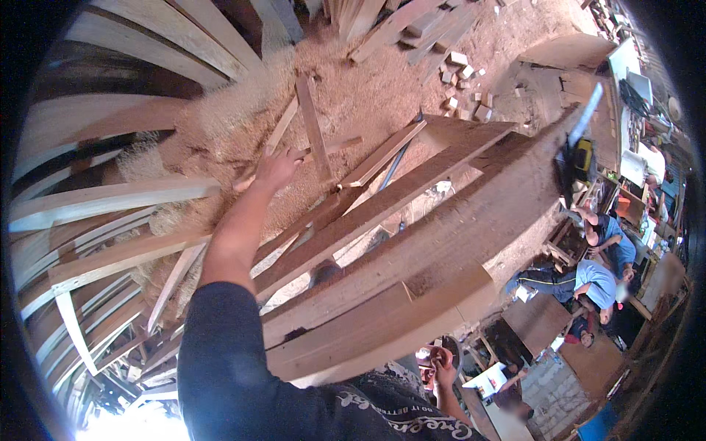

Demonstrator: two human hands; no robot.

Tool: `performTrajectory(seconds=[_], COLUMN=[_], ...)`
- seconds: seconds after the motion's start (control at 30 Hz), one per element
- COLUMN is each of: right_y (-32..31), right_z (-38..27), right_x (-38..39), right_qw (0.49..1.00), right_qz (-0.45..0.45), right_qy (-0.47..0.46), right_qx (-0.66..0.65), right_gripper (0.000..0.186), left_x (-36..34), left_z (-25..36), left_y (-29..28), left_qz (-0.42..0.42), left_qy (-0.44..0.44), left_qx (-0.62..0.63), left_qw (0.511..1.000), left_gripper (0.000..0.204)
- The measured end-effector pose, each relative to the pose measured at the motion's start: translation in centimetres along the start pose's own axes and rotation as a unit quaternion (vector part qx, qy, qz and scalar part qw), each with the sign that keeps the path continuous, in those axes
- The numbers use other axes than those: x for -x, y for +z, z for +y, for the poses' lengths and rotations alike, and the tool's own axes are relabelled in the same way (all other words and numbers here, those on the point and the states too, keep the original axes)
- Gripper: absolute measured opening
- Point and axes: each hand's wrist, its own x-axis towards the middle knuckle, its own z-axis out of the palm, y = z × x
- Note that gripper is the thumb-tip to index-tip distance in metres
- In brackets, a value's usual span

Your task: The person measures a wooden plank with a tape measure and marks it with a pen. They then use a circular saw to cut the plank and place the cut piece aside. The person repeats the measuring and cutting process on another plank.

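Note:
My left hand reaches over sawdust-covered ground, its fingers closed round a thin wooden strip. Beside it an upright-lying slat crosses other loose pieces. Low at the right of my body, my right hand grips a red object, partly hidden and too small to name surely. A long curved plank structure runs diagonally between my two hands, with narrower boards along its inner side. On its far end rests a yellow and black tool.
Curved timber ribs fan along the left. Wood offcuts lie on the sawdust at the top. Several co-workers in blue and dark clothing are at the right among boards, benches and clutter. A large board lies at the upper right.

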Motion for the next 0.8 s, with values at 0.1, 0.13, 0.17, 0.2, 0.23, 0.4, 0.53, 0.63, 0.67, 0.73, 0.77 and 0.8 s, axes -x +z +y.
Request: performTrajectory(seconds=[0.1, 0.13, 0.17, 0.2, 0.23, 0.4, 0.53, 0.63, 0.67, 0.73, 0.77, 0.8], right_y=[0.3, 0.5, 1.0, 1.3, 1.7, 2.3, 3.6, 3.6, 3.7, 3.6, 3.7, 3.7], right_z=[0.7, 1.4, 1.8, 2.1, 2.4, 0.9, -1.1, -1.9, -1.9, -1.5, -1.2, -1.2], right_x=[-1.1, -2.2, -3.1, -4.2, -5.4, -13.1, -14.4, -14.8, -15.5, -17.5, -18.4, -19.1], right_qw=[1.0, 1.0, 0.997, 0.992, 0.984, 0.905, 0.92, 0.901, 0.896, 0.877, 0.879, 0.883], right_qz=[0.0, -0.005, -0.011, -0.016, -0.02, -0.02, -0.079, -0.082, -0.096, -0.097, -0.101, -0.102], right_qy=[-0.001, -0.011, -0.061, -0.112, -0.161, -0.198, -0.255, -0.314, -0.325, -0.357, -0.355, -0.352], right_qx=[-0.017, -0.021, -0.038, -0.052, -0.067, 0.377, 0.286, 0.287, 0.287, 0.307, 0.301, 0.295], right_gripper=[0.027, 0.027, 0.027, 0.027, 0.027, 0.068, 0.058, 0.052, 0.051, 0.046, 0.047, 0.047], left_x=[4.5, 6.7, 8.7, 10.3, 12.3, 26.6, 39.0, 46.7, 48.8, 51.3, 52.1, 52.5], left_z=[3.7, 4.9, 5.7, 5.5, 4.7, 9.6, 16.8, 22.4, 24.6, 27.7, 29.1, 30.3], left_y=[-11.8, -16.1, -19.2, -21.0, -22.7, -33.0, -34.2, -31.5, -30.2, -26.0, -23.6, -21.2], left_qz=[0.052, 0.073, 0.096, 0.129, 0.159, 0.135, 0.245, 0.31, 0.32, 0.347, 0.362, 0.372], left_qy=[0.015, 0.002, -0.01, -0.018, -0.023, -0.019, 0.007, 0.006, -0.012, 0.001, 0.007, 0.002], left_qx=[0.092, 0.13, 0.166, 0.211, 0.255, 0.152, 0.047, 0.039, 0.028, 0.0, -0.014, -0.02], left_qw=[0.994, 0.989, 0.981, 0.969, 0.953, 0.979, 0.968, 0.95, 0.947, 0.938, 0.932, 0.928], left_gripper=[0.048, 0.055, 0.062, 0.065, 0.069, 0.066, 0.06, 0.054, 0.052, 0.051, 0.05, 0.048])
